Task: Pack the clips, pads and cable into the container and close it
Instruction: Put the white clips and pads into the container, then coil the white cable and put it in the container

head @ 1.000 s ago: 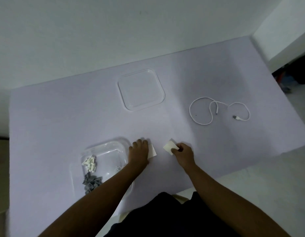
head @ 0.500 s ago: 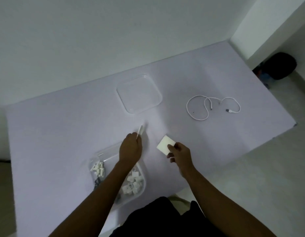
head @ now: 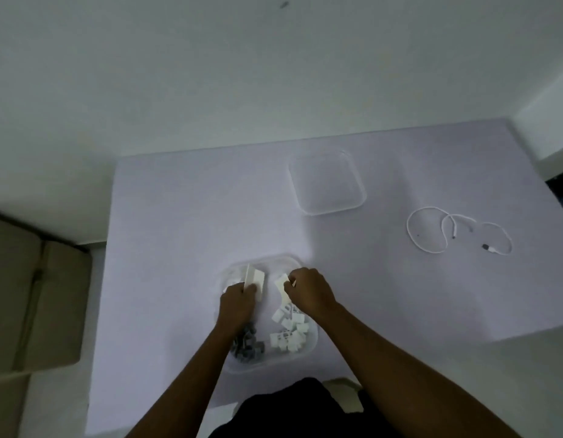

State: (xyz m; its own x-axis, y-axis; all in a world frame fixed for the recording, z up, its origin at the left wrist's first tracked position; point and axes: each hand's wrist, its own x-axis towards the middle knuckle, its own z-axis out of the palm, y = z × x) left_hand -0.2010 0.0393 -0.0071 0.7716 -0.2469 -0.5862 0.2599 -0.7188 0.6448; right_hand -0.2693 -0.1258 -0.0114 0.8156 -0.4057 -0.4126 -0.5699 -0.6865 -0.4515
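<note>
Container [head: 314, 341] holds white clips [head: 288, 336], grey clips [head: 247, 346]. Left hand [head: 237, 303] pinches first pad [head: 255, 277]; right hand [head: 308, 292] pinches second pad [head: 281, 287]. Cable [head: 427, 229] at 2 o'clock.

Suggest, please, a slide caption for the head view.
Left hand and right hand each hold a pad at the container of clips; lid and cable lie on the table.

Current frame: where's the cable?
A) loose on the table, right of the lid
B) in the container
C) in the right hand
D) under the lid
A: the cable lies loose on the table right of the lid, while the left hand and right hand each hold a pad over the container.
</note>
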